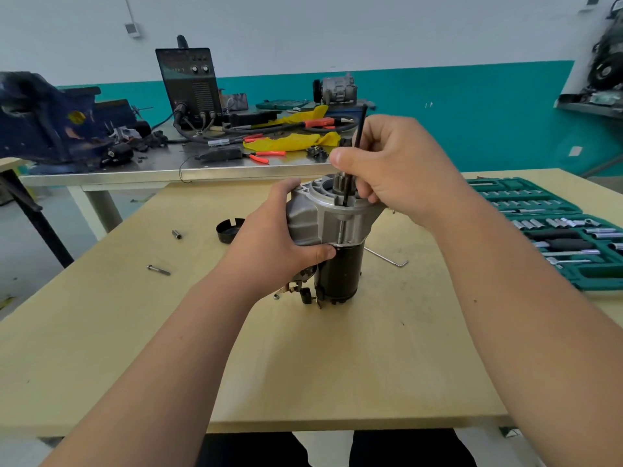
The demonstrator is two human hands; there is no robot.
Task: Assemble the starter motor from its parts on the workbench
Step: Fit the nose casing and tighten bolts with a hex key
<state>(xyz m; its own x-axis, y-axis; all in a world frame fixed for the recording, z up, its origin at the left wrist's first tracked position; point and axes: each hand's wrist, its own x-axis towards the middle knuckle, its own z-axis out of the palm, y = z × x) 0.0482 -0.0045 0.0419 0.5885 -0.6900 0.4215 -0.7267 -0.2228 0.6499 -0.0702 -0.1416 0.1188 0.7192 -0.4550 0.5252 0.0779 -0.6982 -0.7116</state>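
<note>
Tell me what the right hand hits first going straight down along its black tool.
Probably the silver housing rim just under the right hand, where the black tool enters; depth is unclear.

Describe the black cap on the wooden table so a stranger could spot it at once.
Start at the light wooden workbench, where the starter motor stands upright in the middle. Just left of the left hand gripping it lies the black cap. Unlike the short silver sleeve and the long bolt farther left, it is a wide, round, dark shell with a notched rim.
</note>
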